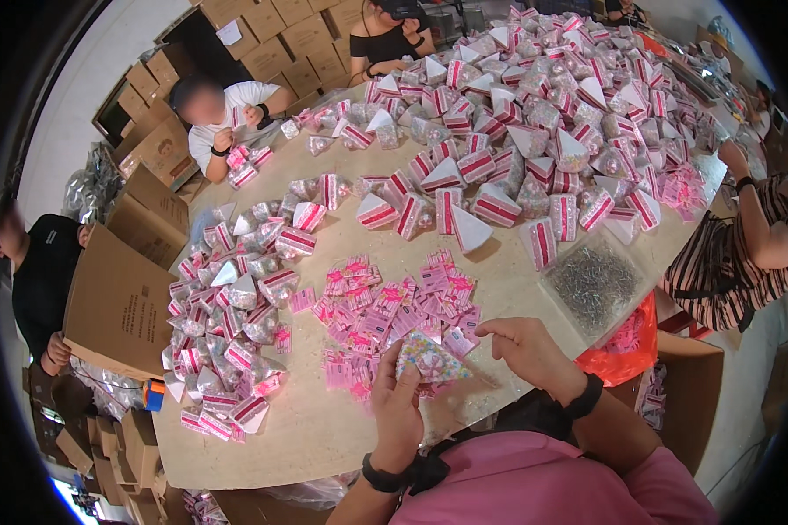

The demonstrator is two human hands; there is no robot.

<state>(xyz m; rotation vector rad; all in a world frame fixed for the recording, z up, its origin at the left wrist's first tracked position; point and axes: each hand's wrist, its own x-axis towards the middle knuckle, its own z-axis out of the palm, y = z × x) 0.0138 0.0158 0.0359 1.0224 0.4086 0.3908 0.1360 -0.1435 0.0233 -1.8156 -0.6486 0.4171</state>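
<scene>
Near the table's front edge my left hand is closed on a cake-slice ornament, a triangular wedge with multicoloured sprinkles facing up. My right hand is beside it on the right, apart from the ornament, with thumb and index finger drawn together. Whatever is between those fingers, if anything, is too small to make out. Under and beyond the ornament lies a loose spread of pink printed tags. To the right of these, beyond my right hand, sits a clear shallow tray of thin metal pins or hooks.
A large heap of pink-and-white cake-slice ornaments covers the table's far side; another pile lies left. People sit around the table, one in a white shirt. A cardboard box stands left; a red bag hangs right.
</scene>
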